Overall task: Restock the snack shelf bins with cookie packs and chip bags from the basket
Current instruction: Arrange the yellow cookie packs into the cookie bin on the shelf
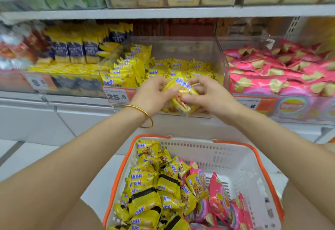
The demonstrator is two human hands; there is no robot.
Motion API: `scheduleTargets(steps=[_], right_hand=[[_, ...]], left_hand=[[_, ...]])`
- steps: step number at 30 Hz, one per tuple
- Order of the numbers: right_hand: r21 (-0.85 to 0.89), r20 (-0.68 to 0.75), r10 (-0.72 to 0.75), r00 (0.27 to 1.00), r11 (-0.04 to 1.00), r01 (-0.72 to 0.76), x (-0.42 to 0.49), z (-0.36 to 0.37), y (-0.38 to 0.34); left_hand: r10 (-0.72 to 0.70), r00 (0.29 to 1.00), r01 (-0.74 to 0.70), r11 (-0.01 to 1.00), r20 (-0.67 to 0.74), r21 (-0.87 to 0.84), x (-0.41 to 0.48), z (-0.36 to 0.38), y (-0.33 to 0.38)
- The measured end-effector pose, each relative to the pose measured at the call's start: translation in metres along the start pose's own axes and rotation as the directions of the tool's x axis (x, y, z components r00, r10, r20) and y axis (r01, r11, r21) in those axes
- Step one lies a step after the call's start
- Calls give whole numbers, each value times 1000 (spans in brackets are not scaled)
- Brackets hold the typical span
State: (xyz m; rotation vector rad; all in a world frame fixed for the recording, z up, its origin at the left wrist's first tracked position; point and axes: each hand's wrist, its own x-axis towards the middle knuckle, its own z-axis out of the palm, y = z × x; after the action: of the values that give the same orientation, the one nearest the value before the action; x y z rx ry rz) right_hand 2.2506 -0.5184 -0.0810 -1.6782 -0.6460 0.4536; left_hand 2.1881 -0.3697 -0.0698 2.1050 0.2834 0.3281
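My left hand (152, 95) and my right hand (208, 93) together grip a bunch of yellow cookie packs (179, 92) at the front lip of the clear middle bin (220, 55). That bin holds several matching yellow packs (137, 68). Below, a white basket with an orange rim (235, 159) carries yellow cookie packs (154, 190) on its left and pink chip bags (219, 199) on its right. The bin to the right is full of pink chip bags (275, 70).
A left bin holds blue-and-yellow packs (76, 50). Price tags (117, 96) hang on the bin fronts. An upper shelf (163, 12) carries beige boxes and green packs. White cabinet panels (54, 117) run under the shelf, with pale floor left of the basket.
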Motion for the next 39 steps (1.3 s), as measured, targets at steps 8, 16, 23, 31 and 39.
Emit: scheduleTargets(steps=[8, 16, 23, 31, 39], right_hand=[[-609, -305, -246, 920, 793, 10, 176, -5, -13], [-783, -326, -256, 910, 613, -108, 290, 0, 19], [-859, -177, -416, 892, 507, 66, 304, 13, 30], [-982, -48, -397, 917, 187, 29, 300, 10, 21], [-966, -114, -273, 955, 257, -41, 270, 1, -4]], left_hand=[[411, 911, -222, 577, -45, 786, 59, -47, -44], [372, 928, -196, 505, -7, 840, 77, -43, -79], [405, 914, -233, 537, -5, 811, 79, -40, -79], [453, 891, -243, 523, -25, 817, 79, -39, -81], [530, 848, -298, 517, -27, 803, 76, -40, -80]])
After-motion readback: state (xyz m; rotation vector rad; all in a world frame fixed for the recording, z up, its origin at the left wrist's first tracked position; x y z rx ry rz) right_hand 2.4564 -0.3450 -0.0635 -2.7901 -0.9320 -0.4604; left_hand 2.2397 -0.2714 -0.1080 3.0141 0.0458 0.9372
